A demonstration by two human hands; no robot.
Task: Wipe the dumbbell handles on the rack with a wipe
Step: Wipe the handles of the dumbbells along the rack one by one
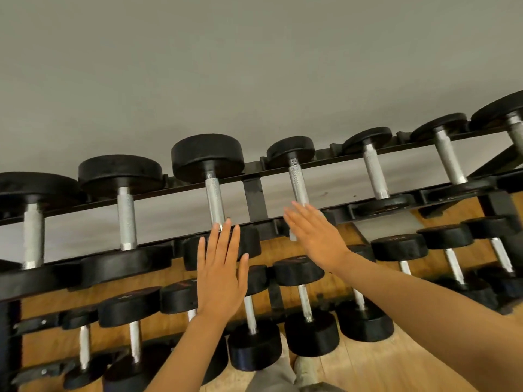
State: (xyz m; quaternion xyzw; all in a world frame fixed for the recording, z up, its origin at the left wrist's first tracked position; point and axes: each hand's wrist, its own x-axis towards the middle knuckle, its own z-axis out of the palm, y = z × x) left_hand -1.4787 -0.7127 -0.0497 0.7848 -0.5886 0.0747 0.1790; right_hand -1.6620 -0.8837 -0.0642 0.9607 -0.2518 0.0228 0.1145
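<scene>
A black two-tier rack (256, 199) holds black dumbbells with knurled silver handles. My left hand (222, 271) is raised flat with fingers straight, in front of the near head of the third top-row dumbbell; its handle (215, 202) shows just above my fingertips. My right hand (314, 236) is also flat and empty, fingers straight, in front of the lower end of the fourth dumbbell's handle (298, 183). No wipe is in sight in either hand or on the rack.
More dumbbells lie on the top row to the left (127, 219) and right (375, 175). Smaller dumbbells (305, 302) fill the lower row. A grey wall (254, 66) rises behind the rack, and wooden floor (382, 363) lies below. My shoe (305, 369) shows at the bottom.
</scene>
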